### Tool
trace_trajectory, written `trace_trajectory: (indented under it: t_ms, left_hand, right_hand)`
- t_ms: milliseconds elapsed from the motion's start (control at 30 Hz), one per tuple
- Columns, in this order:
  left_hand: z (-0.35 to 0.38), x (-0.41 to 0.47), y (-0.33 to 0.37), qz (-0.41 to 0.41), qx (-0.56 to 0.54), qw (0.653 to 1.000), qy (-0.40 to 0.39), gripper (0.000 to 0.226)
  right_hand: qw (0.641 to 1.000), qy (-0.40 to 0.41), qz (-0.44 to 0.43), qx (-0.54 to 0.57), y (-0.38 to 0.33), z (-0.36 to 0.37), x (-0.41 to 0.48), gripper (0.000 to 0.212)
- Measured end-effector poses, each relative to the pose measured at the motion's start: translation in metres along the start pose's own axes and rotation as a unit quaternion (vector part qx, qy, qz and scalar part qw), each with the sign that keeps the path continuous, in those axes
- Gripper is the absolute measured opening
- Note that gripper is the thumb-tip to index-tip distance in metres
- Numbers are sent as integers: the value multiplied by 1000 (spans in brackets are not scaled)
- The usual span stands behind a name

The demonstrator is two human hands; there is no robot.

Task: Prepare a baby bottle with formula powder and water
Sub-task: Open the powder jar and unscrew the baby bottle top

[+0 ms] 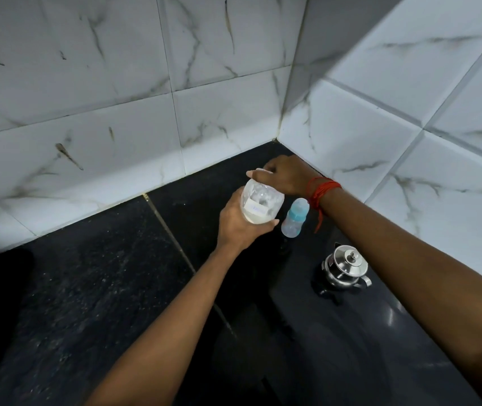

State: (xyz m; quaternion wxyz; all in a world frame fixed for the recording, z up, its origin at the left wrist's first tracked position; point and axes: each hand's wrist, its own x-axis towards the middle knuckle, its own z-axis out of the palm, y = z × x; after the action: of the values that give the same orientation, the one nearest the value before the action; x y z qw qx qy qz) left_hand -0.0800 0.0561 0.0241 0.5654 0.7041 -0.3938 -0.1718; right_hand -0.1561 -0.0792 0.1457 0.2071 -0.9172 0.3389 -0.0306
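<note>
A clear plastic jar (pixel 260 205) with white powder at its bottom and a white label is held tilted above the black counter. My left hand (pixel 238 222) grips its lower body from the left. My right hand (pixel 285 175) closes over the jar's top, fingers curled around the lid, which is mostly hidden. A red thread is tied on that wrist. A small clear baby bottle (pixel 294 219) with a blue collar and clear cap stands on the counter just right of the jar, below my right wrist.
A small lidded steel pot (pixel 345 269) with a spout stands on the black counter (pixel 102 288) near the right wall. White marble-pattern tiled walls meet in a corner behind the jar. A dark shape lies at the left edge.
</note>
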Motion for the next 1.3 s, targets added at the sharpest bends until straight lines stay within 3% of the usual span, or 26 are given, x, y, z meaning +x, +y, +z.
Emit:
trace_trajectory:
  t_ms: [133, 267, 367, 433, 500, 567, 633, 667, 700, 767, 933, 1000, 1167, 1300]
  left_hand:
    - [-13, 5, -8, -36, -31, 998, -27, 92]
    - [-17, 6, -13, -24, -43, 999, -20, 98]
    - [-19, 7, -14, -17, -42, 999, -8, 94]
    - [-19, 9, -13, -7, -39, 999, 1, 94]
    - [-19, 10, -13, -3, -39, 999, 10, 94]
    - [-18, 11, -15, 0, -33, 999, 12, 96]
    - [-18, 9, -19, 2, -26, 1000, 11, 97]
    - [-18, 8, -21, 3, -20, 1000, 12, 97]
    - [-18, 7, -23, 5, -11, 1000, 13, 97]
    - [-16, 6, -27, 10, 7, 1000, 15, 98]
    - [-14, 10, -32, 24, 54, 998, 21, 103]
    - [-14, 12, -36, 15, 52, 998, 13, 105]
    - [-11, 11, -56, -10, 17, 1000, 20, 102]
    - [-8, 16, -87, -21, 39, 999, 21, 103]
  right_hand:
    - [981, -85, -146, 100, 8, -8, -6, 14]
    - [956, -170, -153, 185, 5, -31, -6, 44]
    - [990, -76, -76, 89, -10, -37, -4, 27]
    - [999, -15, -12, -27, -14, -32, -1, 60]
    - [997, -34, 17, -61, -17, -27, -1, 83]
    - [995, -79, 23, -52, -19, -25, -1, 75]
    - [994, -110, 9, -27, -17, -27, 2, 45]
    - [991, -136, -10, -17, -19, -29, 1, 50]
    - [987, -157, -18, -11, -20, -28, 1, 68]
    - [987, -163, 8, 4, -20, -23, 2, 88]
    - [993, -117, -8, 9, -16, -13, 5, 56]
    - [993, -112, -23, 17, -12, -15, 9, 52]
    - [994, -75, -44, 60, 3, -15, 28, 63]
    - [997, -39, -29, -57, 27, 16, 65, 81]
